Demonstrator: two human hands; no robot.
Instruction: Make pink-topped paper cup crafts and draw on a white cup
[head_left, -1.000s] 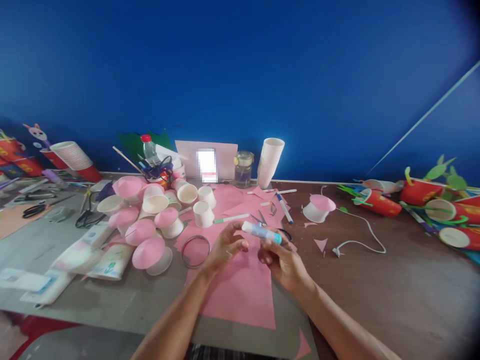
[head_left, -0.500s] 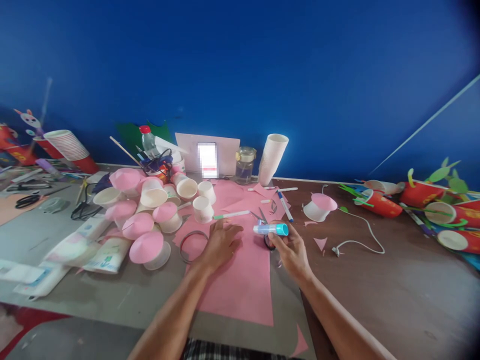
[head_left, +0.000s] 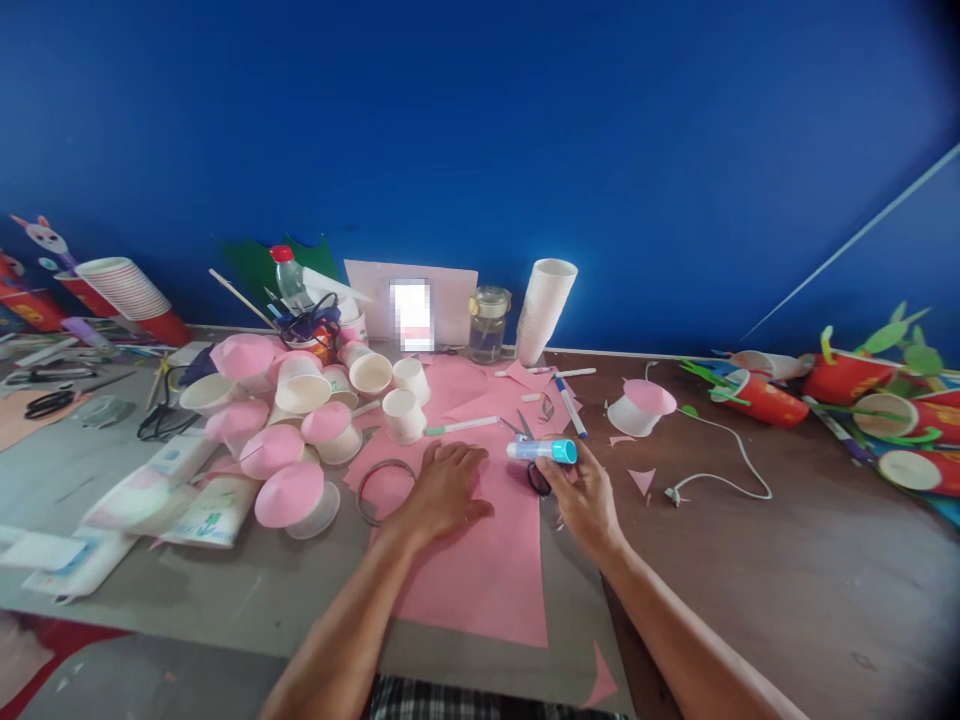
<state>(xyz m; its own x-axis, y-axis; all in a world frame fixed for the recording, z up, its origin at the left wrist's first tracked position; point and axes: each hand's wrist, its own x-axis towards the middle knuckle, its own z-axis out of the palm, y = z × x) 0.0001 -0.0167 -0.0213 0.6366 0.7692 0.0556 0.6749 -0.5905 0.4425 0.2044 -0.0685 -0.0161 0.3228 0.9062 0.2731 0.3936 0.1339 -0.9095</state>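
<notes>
Our right hand (head_left: 590,500) grips a translucent blue plastic tube (head_left: 534,450); flat pink paper (head_left: 484,585) lies beneath our loosely spread left hand (head_left: 444,495).

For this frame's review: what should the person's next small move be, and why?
Probably shift the right hand a little to the left, bringing the glue stick clear of the scissors. In this view the held stick crosses them, while the left hand is palm down, on or just above the pink paper, with bare paper between the two hands.
</notes>
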